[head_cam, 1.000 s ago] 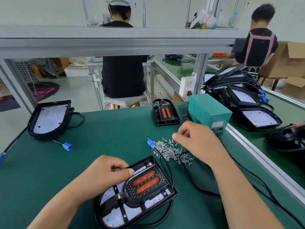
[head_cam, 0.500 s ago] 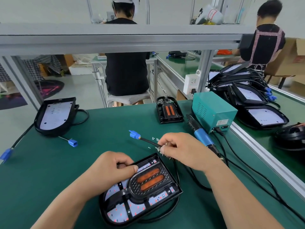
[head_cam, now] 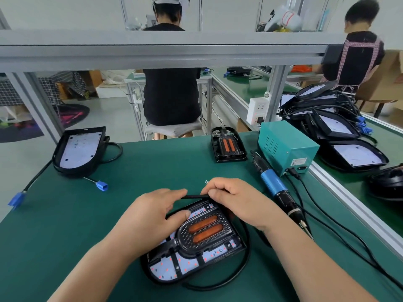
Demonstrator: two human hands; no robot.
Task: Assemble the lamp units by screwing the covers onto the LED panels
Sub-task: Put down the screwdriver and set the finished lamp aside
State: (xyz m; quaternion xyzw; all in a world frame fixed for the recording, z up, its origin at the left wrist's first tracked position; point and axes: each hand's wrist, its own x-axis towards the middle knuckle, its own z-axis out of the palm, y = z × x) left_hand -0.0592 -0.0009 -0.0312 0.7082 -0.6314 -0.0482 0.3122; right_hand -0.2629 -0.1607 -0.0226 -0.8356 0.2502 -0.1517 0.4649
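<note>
A black lamp unit [head_cam: 196, 243] lies on the green mat in front of me, its white LED panel dotted red under a black cover with two orange strips [head_cam: 202, 228]. My left hand [head_cam: 152, 216] rests on the unit's upper left, thumb pressing the cover. My right hand [head_cam: 235, 199] sits at the unit's far edge with fingers curled, pinching something small there; a thin black cable [head_cam: 194, 196] runs between both hands. What the fingertips hold is hidden.
A blue electric screwdriver [head_cam: 272, 188] lies to the right, wired to a teal power box [head_cam: 285, 149]. Another covered unit [head_cam: 227, 147] sits behind, an uncovered one [head_cam: 78, 149] at far left with blue connectors [head_cam: 102, 185]. Stacked lamp units [head_cam: 331, 129] fill the right bench. Two people stand or sit beyond.
My right hand left the screw pile and came back to the lamp unit's far edge. My left hand shifted up toward it. The view has moved closer to the unit.
</note>
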